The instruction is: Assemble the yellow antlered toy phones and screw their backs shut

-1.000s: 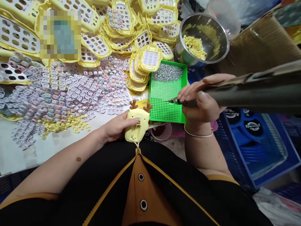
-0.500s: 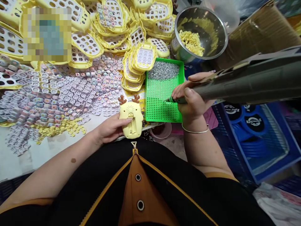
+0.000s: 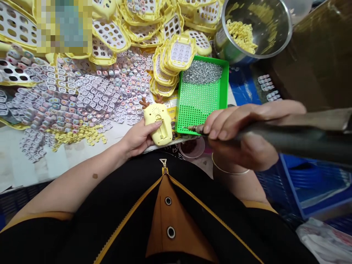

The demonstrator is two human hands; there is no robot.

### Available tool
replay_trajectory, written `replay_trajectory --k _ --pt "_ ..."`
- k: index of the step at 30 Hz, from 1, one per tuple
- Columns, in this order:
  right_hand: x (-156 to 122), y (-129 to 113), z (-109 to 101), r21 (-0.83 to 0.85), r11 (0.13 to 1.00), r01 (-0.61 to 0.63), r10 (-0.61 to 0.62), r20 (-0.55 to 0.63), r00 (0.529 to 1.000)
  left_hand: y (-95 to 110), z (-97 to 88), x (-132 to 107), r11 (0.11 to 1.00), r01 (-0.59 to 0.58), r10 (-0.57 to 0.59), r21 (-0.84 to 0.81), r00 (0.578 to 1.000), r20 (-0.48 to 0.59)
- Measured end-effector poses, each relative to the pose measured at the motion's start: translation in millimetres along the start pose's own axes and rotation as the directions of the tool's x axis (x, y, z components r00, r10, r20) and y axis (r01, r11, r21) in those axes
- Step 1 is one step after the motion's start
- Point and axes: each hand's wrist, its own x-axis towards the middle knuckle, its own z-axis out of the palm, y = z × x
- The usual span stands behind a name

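My left hand point(image 3: 140, 137) is closed around a pale yellow toy phone point(image 3: 158, 123) with brown antlers. Its back faces up, showing a speaker grid and an uncovered battery compartment, and my thumb lies at the compartment's edge. In my right hand point(image 3: 233, 121) is a dark electric screwdriver point(image 3: 308, 135), blurred by motion, its bit pointing left toward the phone. The bit hovers over the near edge of a green perforated tray point(image 3: 203, 97). Small silver screws point(image 3: 203, 71) are heaped at the tray's far end.
Stacked yellow phone shells point(image 3: 180, 53) stand behind the phone. Pastel keypad pieces point(image 3: 96, 93) and small yellow parts point(image 3: 79, 135) cover the table's left side. A steel bowl point(image 3: 271, 29) of yellow pieces is at back right, near a cardboard box point(image 3: 321, 55). Blue crates point(image 3: 310, 205) stand at right.
My right hand has swung the screwdriver lower and nearer, its bit shifting to the tray's near edge. The phone is tilted a little differently in my left hand. The whole view has shifted.
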Motion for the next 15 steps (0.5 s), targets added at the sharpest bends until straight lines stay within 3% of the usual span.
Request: replay_trajectory --k 4,15 --pt "-17 -4 10 0.115 0.992 -0.055 0.033 0.183 0.983 -1 2.1 0 1.0 -0.014 0.014 0.003 1.0 -0.025" --pt "-30 11 20 0.165 0.98 -0.112 0.068 0.251 0.966 -3 3.9 -2 0.999 -0.046 0.046 0.018 0.999 0.011"
